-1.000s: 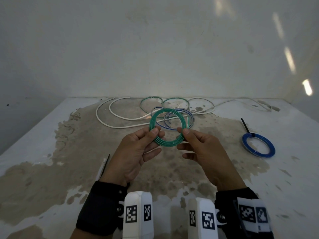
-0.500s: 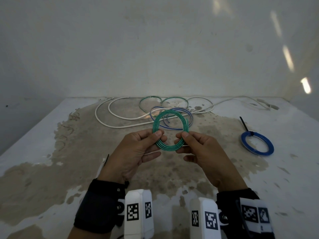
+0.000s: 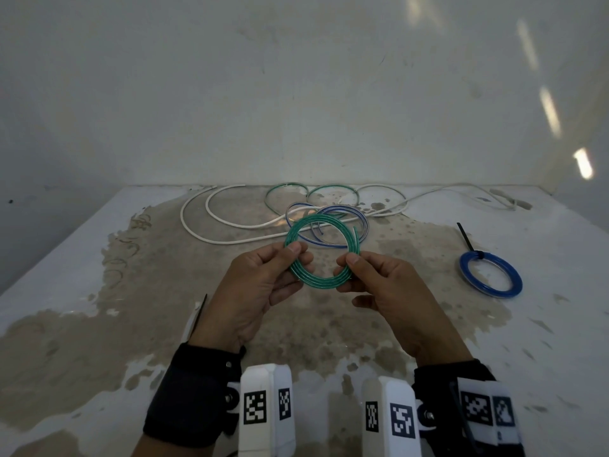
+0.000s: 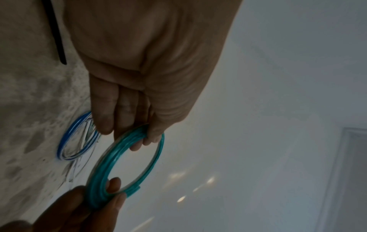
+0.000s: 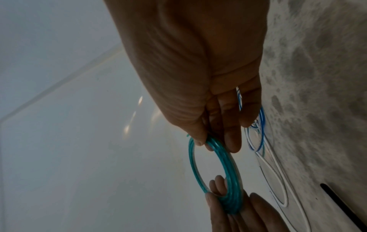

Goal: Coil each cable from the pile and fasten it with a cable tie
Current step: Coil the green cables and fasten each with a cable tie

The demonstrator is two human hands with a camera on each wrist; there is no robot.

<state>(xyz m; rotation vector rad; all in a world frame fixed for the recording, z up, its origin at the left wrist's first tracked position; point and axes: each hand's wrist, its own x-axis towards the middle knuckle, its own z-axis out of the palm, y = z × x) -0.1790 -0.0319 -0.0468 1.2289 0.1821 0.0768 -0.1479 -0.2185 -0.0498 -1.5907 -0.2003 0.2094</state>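
A green cable coil (image 3: 321,280) of several turns is held above the table between both hands. My left hand (image 3: 263,278) pinches its left side with thumb and fingers; my right hand (image 3: 379,285) pinches its lower right side. One free end sticks up at the coil's right. The wrist views show the green cable coil (image 4: 111,166) (image 5: 224,160) pinched in each hand. Behind it lies the pile of loose cables (image 3: 296,212), white, green and blue-white. A black cable tie (image 3: 199,313) lies by my left wrist.
A blue coil (image 3: 491,275) fastened with a black tie lies at the right on the table (image 3: 66,291). A white wall stands right behind the pile. The table top is white with a large brown stained patch.
The coil was squeezed narrower half a second ago and is round again now; my hands have drawn slightly apart and the free end now sticks up at the right.
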